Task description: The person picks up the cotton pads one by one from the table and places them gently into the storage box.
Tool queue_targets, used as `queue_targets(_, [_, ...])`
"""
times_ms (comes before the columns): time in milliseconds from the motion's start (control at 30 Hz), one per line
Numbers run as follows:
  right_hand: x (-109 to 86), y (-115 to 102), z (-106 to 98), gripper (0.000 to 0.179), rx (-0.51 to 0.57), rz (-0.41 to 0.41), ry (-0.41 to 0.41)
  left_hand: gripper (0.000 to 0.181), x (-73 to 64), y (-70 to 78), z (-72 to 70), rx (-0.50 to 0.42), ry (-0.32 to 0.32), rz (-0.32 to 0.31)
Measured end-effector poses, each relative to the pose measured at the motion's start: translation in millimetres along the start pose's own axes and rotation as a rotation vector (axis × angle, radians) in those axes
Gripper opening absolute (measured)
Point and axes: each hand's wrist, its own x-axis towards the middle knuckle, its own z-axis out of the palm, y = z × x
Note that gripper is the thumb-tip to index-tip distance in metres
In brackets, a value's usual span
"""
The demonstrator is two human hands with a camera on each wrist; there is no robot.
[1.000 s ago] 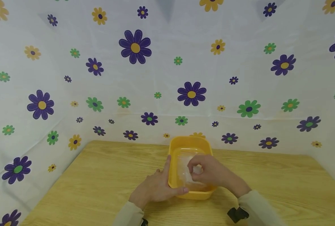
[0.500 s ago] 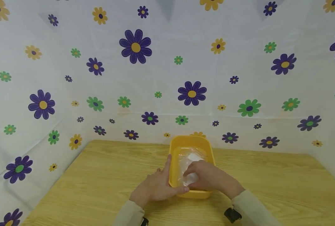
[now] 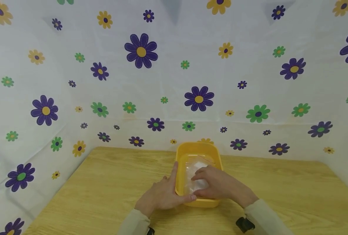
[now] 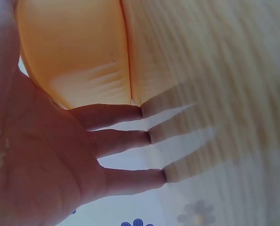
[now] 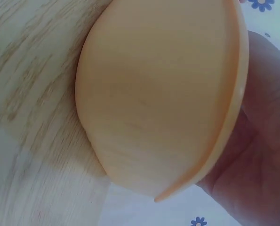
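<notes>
A yellow plastic tub [image 3: 197,148] stands on the table near the back wall. Inside it lies a clear plastic bag [image 3: 190,169] with a thin red line near its far edge. Something white [image 3: 201,164] shows in or on the bag; its kind is unclear. My left hand [image 3: 162,194] rests against the tub's near left corner, thumb on the front rim. In the left wrist view its other fingers [image 4: 125,136] are straight and spread. My right hand [image 3: 216,182] reaches into the tub over the right rim, its curled fingers and thumb gripping the bag and white material.
The tub sits on a wood-grain table [image 3: 127,169]. A white sheet [image 3: 168,75] printed with flowers hangs behind and along both sides. In the right wrist view, the tub's outer wall [image 5: 154,94] hides the right fingertips.
My right hand has lowered from a ring-shaped pinch to curled fingers at the bag. The white material lies farther back and shows more plainly. My left hand stays in place on the tub.
</notes>
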Motion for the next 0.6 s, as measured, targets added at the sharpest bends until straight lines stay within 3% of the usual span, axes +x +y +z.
queue_targets(200, [-2.1,4.1,-1.8,0.045,0.063,0.005,0.024,0.130,-1.1,-2.9,-1.6,-0.006,-0.008,-0.018])
queue_targets(433, [-11.2,8.8,-4.9,0.041,0.049,-0.023,0.098,0.124,-3.8,-18.0,-6.7,-0.062,0.040,0.087])
queue_targets(600, [-33.0,13.6,-10.4,0.037,0.004,-0.005,0.229,0.113,-13.5,-30.0,-15.7,0.028,0.116,0.077])
